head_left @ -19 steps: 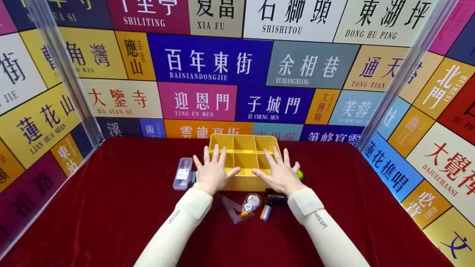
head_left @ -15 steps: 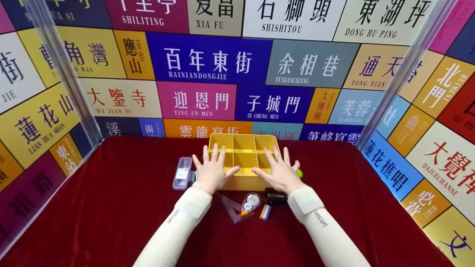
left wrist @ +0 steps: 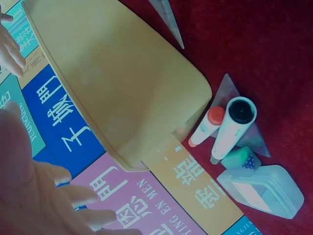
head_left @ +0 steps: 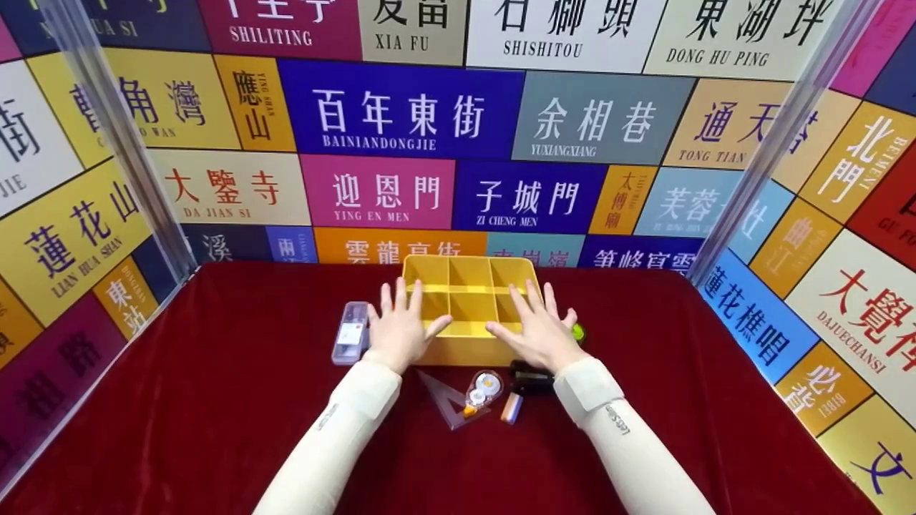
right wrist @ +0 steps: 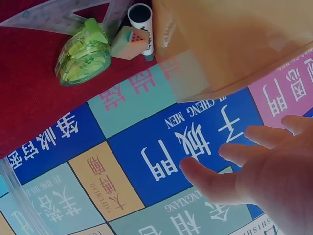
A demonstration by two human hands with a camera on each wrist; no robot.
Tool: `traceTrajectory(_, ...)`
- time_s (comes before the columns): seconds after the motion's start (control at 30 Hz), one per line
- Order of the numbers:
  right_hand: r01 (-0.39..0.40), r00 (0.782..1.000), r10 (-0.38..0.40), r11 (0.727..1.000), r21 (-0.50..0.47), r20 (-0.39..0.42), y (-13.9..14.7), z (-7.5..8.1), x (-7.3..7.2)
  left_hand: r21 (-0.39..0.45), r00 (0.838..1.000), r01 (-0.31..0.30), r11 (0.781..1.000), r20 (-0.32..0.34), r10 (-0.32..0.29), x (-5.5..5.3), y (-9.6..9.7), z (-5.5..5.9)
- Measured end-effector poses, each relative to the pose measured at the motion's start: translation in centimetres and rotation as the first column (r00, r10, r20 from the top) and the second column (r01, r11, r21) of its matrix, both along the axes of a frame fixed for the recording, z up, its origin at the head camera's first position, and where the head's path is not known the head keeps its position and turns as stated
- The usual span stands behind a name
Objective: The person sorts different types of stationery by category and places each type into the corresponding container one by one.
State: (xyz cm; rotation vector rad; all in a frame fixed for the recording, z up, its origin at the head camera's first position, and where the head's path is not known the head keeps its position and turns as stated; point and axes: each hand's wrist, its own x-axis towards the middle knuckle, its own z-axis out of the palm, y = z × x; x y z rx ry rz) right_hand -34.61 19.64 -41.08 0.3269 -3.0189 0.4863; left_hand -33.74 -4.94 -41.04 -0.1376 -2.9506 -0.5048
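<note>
A yellow organizer box [head_left: 472, 350] divided into several compartments stands in the middle of the table. Over its left side, my left hand [head_left: 397, 330] spreads its fingers, overlapping the box in the head view. My right hand [head_left: 542, 332] does the same over the right side, thumb pointing inward. Neither hand holds anything; both wrist views show the fingers apart, with the left hand [left wrist: 34, 181] and the right hand [right wrist: 269, 166] raised away from the box's outer wall. The compartments in sight hold nothing.
In front of the box lie a clear set square [head_left: 445, 404], a correction tape [head_left: 485, 390], an eraser [head_left: 512, 408] and a black item [head_left: 531, 375]. Left are a clear case [head_left: 351, 335] and markers [left wrist: 234, 125]; right, a green correction tape [right wrist: 85, 56] and watermelon-patterned eraser [right wrist: 131, 43].
My left hand has shifted slightly left, away from the box's middle. The right hand stays nearly where it was, and the objects on the table have not moved.
</note>
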Motion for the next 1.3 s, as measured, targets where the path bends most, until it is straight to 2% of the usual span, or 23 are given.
traceTrajectory(0.17,0.007,1.000,-0.007,1.000,-0.024,-0.003,0.2,0.0,-0.1,0.138,0.998,-0.067,0.988,0.024,0.064,-0.9,-0.6,-0.6)
traceTrajectory(0.4,0.024,1.000,-0.025,0.999,-0.024,-0.006,0.9,-0.1,-0.1,0.314,0.995,-0.087,0.946,0.066,0.070,-1.9,-1.4,-2.0)
traceTrajectory(0.67,0.018,0.999,-0.019,0.999,-0.036,-0.026,1.7,0.0,-0.4,0.415,0.993,-0.111,0.903,0.080,0.085,-2.8,-1.8,-2.9)
traceTrajectory(0.77,0.027,0.999,-0.029,0.998,-0.051,-0.030,2.1,0.0,-0.3,0.472,0.995,-0.097,0.876,0.078,0.068,-3.2,-1.8,-3.4)
traceTrajectory(0.87,0.031,0.999,-0.032,0.998,-0.055,-0.029,2.4,-0.2,-0.2,0.519,0.993,-0.114,0.847,0.090,0.078,-3.4,-1.9,-3.9)
traceTrajectory(0.97,0.030,0.999,-0.032,0.998,-0.063,-0.031,2.6,-0.4,-0.2,0.539,0.989,-0.143,0.830,0.106,0.102,-3.6,-1.9,-4.1)
traceTrajectory(1.1,0.039,0.998,-0.042,0.996,-0.082,-0.039,3.3,-0.7,-0.4,0.558,0.986,-0.158,0.815,0.129,0.103,-3.9,-1.8,-4.4)
traceTrajectory(1.3,0.062,0.996,-0.068,0.993,-0.099,-0.054,4.6,-1.1,-0.8,0.613,0.982,-0.174,0.771,0.162,0.093,-4.1,-1.2,-4.6)
